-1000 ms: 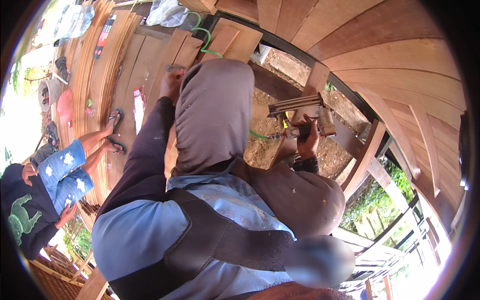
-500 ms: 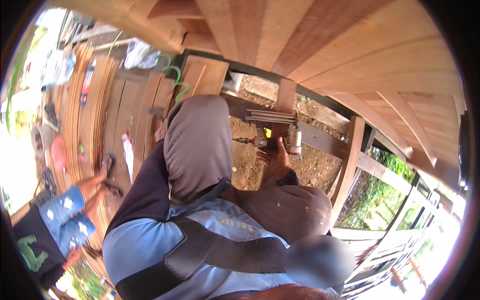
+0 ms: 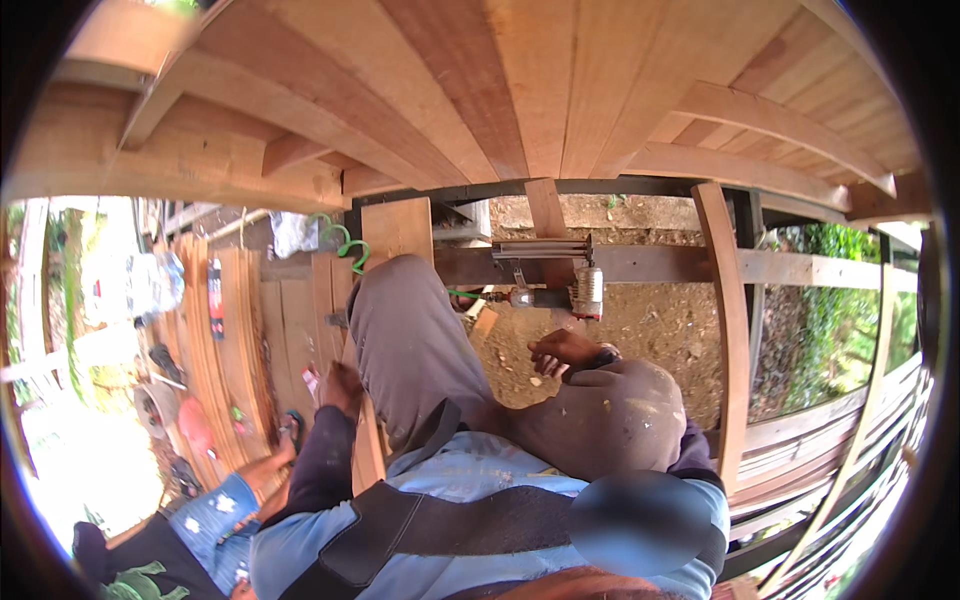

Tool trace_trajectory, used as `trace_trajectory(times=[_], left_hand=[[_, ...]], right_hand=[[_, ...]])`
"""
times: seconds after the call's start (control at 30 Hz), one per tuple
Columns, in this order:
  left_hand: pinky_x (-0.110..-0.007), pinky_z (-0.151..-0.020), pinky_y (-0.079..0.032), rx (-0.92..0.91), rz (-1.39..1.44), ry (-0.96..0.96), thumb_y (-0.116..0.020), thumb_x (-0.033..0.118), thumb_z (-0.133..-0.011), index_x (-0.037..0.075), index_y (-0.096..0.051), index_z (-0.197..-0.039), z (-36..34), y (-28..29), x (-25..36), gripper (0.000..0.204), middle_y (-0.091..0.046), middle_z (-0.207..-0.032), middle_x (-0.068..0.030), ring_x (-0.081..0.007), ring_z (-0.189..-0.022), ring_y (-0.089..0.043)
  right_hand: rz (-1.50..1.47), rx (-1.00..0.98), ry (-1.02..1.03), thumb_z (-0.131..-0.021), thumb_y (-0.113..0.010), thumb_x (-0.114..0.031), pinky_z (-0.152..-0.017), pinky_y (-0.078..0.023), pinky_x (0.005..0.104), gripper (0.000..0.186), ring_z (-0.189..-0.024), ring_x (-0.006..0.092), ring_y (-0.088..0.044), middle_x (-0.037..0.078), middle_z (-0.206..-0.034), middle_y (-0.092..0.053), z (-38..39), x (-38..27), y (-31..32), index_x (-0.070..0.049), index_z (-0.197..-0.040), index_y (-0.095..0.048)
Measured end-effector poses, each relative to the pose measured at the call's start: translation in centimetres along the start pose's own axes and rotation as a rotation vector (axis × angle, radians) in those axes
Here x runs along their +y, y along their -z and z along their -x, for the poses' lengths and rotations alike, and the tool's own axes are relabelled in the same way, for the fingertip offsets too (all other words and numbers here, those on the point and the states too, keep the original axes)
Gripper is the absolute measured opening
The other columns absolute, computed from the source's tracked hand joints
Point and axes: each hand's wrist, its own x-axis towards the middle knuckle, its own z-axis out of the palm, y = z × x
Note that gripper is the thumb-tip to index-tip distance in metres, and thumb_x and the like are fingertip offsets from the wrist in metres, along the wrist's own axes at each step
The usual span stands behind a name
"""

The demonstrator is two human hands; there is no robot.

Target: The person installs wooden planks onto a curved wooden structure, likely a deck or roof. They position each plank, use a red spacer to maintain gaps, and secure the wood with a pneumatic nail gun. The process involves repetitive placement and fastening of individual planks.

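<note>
I sit on a timber frame with my knees in grey-brown trousers drawn up. My left hand curls around the edge of an upright wooden plank beside my left leg. My right hand rests on my right knee with its fingers loose and holds nothing. Just beyond it, a nail gun sits on a dark cross beam, apart from the hand. A green coiled air hose hangs by the plank's top.
Stacked planks lie at the left. Another person in blue patterned shorts stands below at lower left. Bare earth shows under the frame. A curved wooden post and railing stand at the right, with roof boards overhead.
My right hand has let go of the nail gun and dropped onto my knee; the gun now rests on the beam. The view has tilted up toward the roof boards.
</note>
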Motion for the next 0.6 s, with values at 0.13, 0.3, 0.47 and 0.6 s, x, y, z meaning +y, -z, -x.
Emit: trace_trajectory(times=[0.13, 0.3, 0.47, 0.6], left_hand=[[-0.046, -0.081, -0.054, -0.020, 0.423, 0.050, -0.081, 0.033, -0.066, 0.003, -0.063, -0.111, 5.4, 5.4, -2.1, 0.056, -0.071, -0.097, -0.0231, -0.0405, -0.096, -0.070], [-0.047, -0.081, -0.056, 0.048, -0.140, 0.118, -0.081, 0.036, -0.061, 0.005, -0.067, -0.104, 13.3, 19.2, 3.9, 0.055, -0.073, -0.095, -0.0214, -0.0389, -0.092, -0.072], [-0.049, -0.077, -0.056, 0.361, -0.302, -0.178, -0.079, 0.025, -0.063, 0.006, -0.068, -0.104, 15.8, 27.7, 10.3, 0.046, -0.071, -0.090, -0.0217, -0.0431, -0.087, -0.069], [-0.047, -0.068, -0.057, 0.558, -0.475, -0.458, -0.078, 0.021, -0.065, 0.004, -0.063, -0.123, 16.4, 33.2, 19.3, 0.062, -0.070, -0.095, -0.0186, -0.0404, -0.080, -0.070]], right_hand=[[0.189, -0.156, 0.328, -0.100, -0.062, -0.048, -0.068, -0.058, 0.0304, 0.050, -0.075, 0.0175, -0.069, 0.010, -0.088, -0.074, 3.8, -5.2, 1.4, 0.000, -0.102, -0.072], [0.425, -0.013, 0.507, -0.101, -0.061, -0.046, -0.073, -0.058, 0.0367, 0.049, -0.084, 0.0221, -0.072, 0.014, -0.093, -0.075, 9.5, -14.2, 4.0, 0.002, -0.105, -0.072], [0.557, 0.217, 1.081, -0.098, -0.068, -0.041, -0.076, -0.056, 0.0378, 0.044, -0.086, 0.0243, -0.072, 0.016, -0.093, -0.074, 15.6, -22.2, 4.5, 0.002, -0.108, -0.071], [0.464, 0.339, 1.281, -0.097, -0.070, -0.035, -0.074, -0.056, 0.0369, 0.037, -0.082, 0.0277, -0.071, 0.016, -0.091, -0.073, 22.5, -27.1, 3.1, 0.001, -0.105, -0.070]])
